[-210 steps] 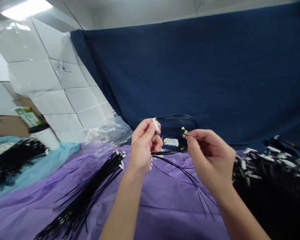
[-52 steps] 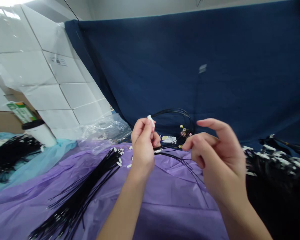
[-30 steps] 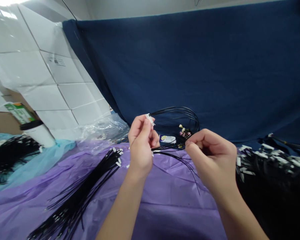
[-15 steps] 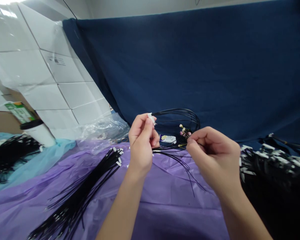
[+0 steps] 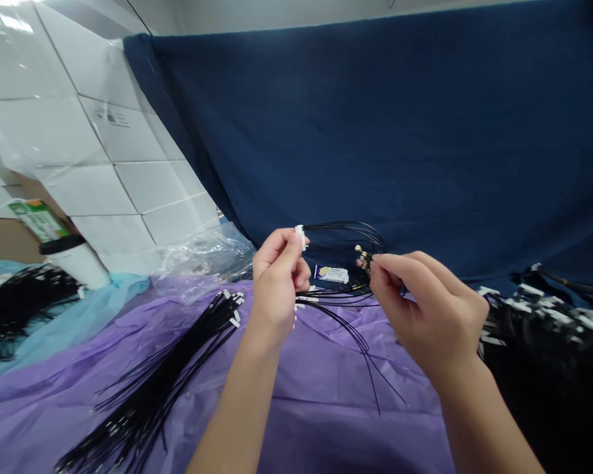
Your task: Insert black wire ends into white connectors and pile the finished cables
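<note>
My left hand [image 5: 279, 280] pinches a small white connector [image 5: 301, 237] between thumb and fingers. Thin black cables [image 5: 353, 227] run from it in an arc to the right, down to my right hand [image 5: 425, 303]. The thumb and index finger of my right hand are pressed together at the end of this arc; the cable ends there are too small to make out. More black cables [image 5: 343, 319] with white ends hang below and beside my left hand, over the purple sheet [image 5: 326, 395].
A bundle of black cables [image 5: 163, 382] lies on the left of the sheet, another pile [image 5: 548, 329] at the right. A white cup with black lid [image 5: 79, 260], a small packet [image 5: 332, 273], white boxes [image 5: 153, 191] and a dark blue cloth [image 5: 375, 131] stand beyond.
The cable arc has become lower and flatter. The white connector has turned more upright in my left hand. My right hand has tilted, its knuckles shifting slightly right.
</note>
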Tool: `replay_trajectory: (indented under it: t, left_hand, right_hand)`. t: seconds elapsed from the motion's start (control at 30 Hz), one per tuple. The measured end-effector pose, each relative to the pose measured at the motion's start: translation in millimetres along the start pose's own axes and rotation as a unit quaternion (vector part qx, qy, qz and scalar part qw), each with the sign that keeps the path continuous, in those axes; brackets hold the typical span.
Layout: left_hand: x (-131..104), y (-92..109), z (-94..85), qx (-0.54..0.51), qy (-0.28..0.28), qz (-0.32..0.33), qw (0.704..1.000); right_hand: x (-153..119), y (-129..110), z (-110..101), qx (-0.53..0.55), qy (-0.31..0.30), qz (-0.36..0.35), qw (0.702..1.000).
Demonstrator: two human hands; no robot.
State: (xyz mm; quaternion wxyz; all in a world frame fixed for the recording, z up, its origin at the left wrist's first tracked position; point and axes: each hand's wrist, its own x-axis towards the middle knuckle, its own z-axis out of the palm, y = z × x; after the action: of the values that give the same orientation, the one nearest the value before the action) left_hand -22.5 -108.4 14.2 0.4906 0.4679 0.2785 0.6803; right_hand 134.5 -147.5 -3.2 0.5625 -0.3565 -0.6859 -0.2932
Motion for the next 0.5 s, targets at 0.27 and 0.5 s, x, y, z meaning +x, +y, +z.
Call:
replay_trajectory:
  t: [0.27,0.5]
  left_hand:
    - [-0.4,1.1,-2.1,0.049,-0.043,-0.036,0.997]
    - [-2.4,0.9,-1.7,0.056,-0.056,-0.046,0.996]
  right_hand:
    - [-0.2,2.9,5.2,0.009,0.032,-0.007,0.999]
    - [-4.1,2.9,9.7,0.024,0.006,0.048,0.999]
